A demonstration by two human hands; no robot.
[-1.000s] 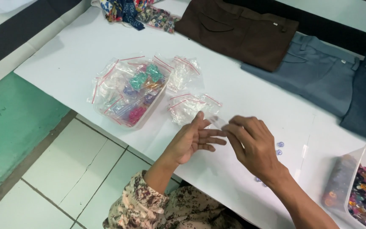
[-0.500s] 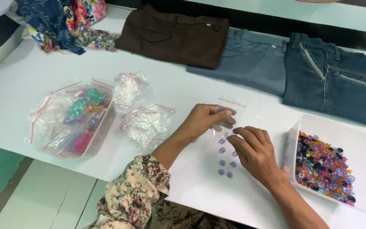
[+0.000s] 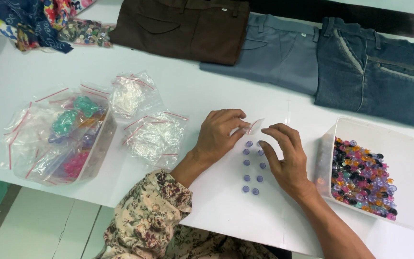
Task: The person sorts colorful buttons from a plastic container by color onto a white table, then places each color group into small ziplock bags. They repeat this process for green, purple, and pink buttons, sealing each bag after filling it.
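On the white table [image 3: 34,57], ten purple buttons [image 3: 252,165] — left hand [image 3: 219,134] pinching a small bag [image 3: 254,125], right hand [image 3: 283,158] loose.
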